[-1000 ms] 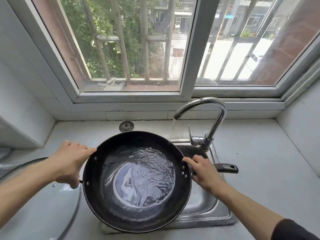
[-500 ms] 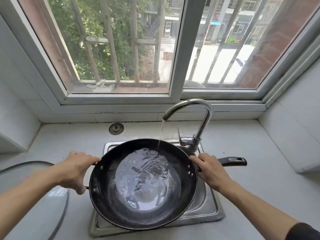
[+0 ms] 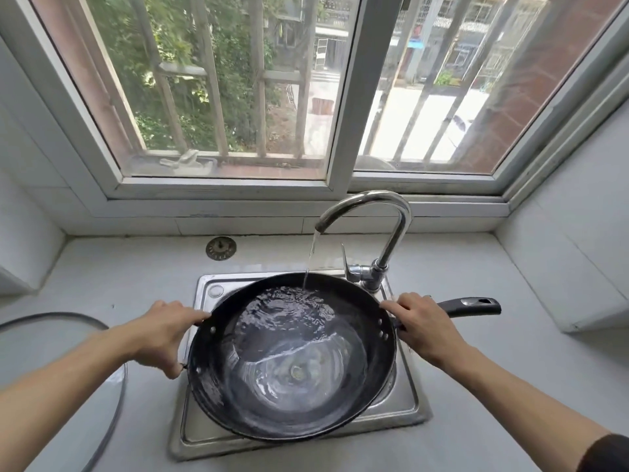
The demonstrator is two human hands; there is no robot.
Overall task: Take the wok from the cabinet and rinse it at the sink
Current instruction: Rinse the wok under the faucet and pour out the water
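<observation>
A black wok [image 3: 292, 356] sits over the stainless steel sink [image 3: 406, 396], held level between both hands and covering most of the basin. The left hand [image 3: 163, 335] grips the small side handle at the wok's left rim, its fingers curled together around it with the thumb lying along the rim's top edge. The right hand [image 3: 420, 323] wraps around the long black handle [image 3: 473, 305] close to where it joins the pan, fingers clamped together over the top; the handle's free end sticks out to the right beyond the knuckles, over the counter.

A chrome gooseneck faucet [image 3: 384, 226] stands at the back right corner of the sink, and a thin stream of water [image 3: 310, 264] falls from its spout into the far side of the wok. A shallow pool covers the wok's floor, rippled where the stream lands (the ripples spread in rings toward the middle).

On the pale countertop [image 3: 476, 386], a round metal sink strainer [image 3: 221, 248] lies behind the sink, well apart from it, near the wall. At the left edge, part of a glass lid [image 3: 115, 396] with a dark rim lies flat on the counter under the left forearm. Behind everything, a white-framed window [image 3: 343, 107] with outside bars looks onto trees and a sunlit yard.
</observation>
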